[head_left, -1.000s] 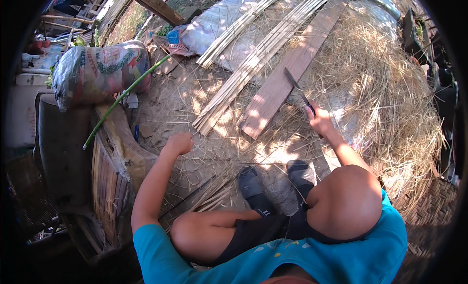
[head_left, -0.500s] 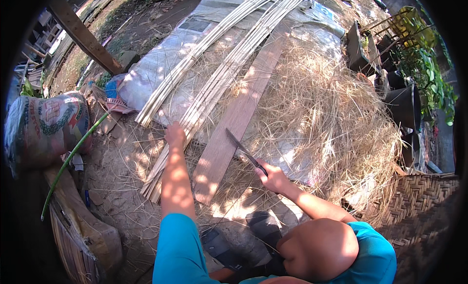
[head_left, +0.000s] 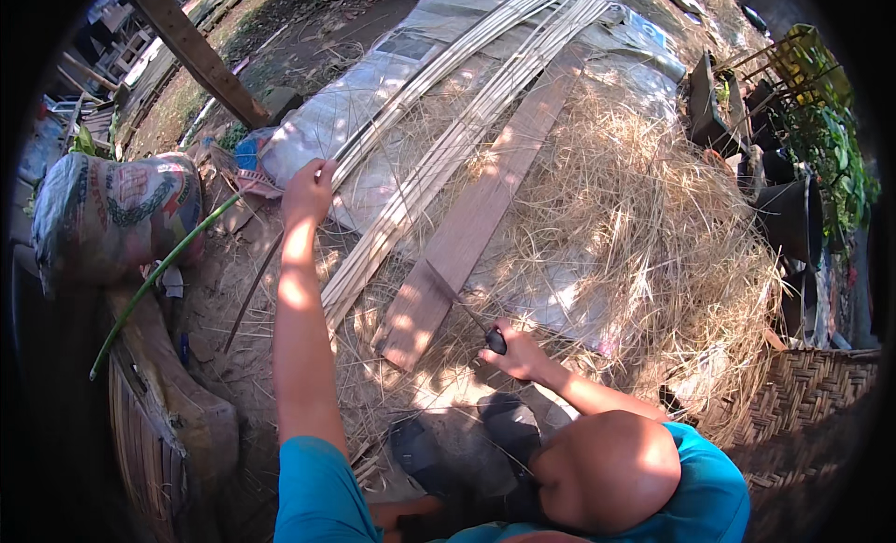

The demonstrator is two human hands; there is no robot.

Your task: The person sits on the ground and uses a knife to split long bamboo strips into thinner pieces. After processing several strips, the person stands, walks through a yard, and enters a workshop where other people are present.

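My left hand (head_left: 308,193) is closed on a long, thin dark strip (head_left: 255,286), at the lower end of the left bundle of pale split strips (head_left: 411,84). The strip's near end slants down toward the ground. A second bundle of pale strips (head_left: 439,165) lies to the right of that hand. My right hand (head_left: 519,354) grips the black handle of a knife (head_left: 469,312). Its blade points up and left over the lower part of a flat wooden board (head_left: 467,228); whether it touches the board I cannot tell.
Curly pale shavings (head_left: 644,226) heap up right of the board on a whitish sheet (head_left: 327,109). A full sack (head_left: 121,207), a green stalk (head_left: 168,260) and a wooden block (head_left: 196,403) stand left. Pots (head_left: 789,207) and a woven mat (head_left: 807,412) lie right.
My left hand has moved up and away from the right bundle to the left one and taken hold of a dark strip. The knife has turned, its handle lower, still in my right hand.
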